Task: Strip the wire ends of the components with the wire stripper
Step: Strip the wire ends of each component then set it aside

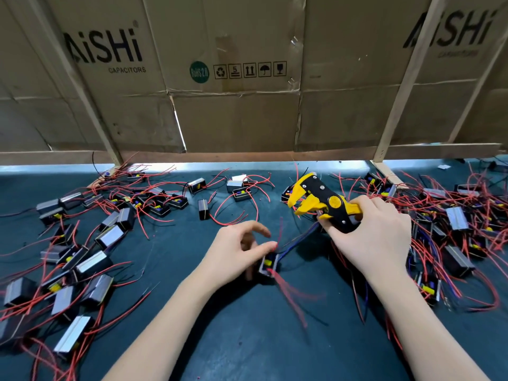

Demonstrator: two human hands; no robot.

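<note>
Flattened cardboard cartons [233,78] form back wall above dark green bench mat [247,339]. Piles of components [90,268] w/ red wires lie at left & right. R hand [376,235] grips yellow/black wire stripper [321,202], jaws apart, raised off mat. L hand [239,251] pinches blurred component [268,266] at centre; its red wires [291,295] trail toward viewer.

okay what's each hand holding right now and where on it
The right hand grips the yellow-and-black wire stripper by its handles. The left hand is at a small black component, but motion blur hides whether its fingers actually grip it.
</note>
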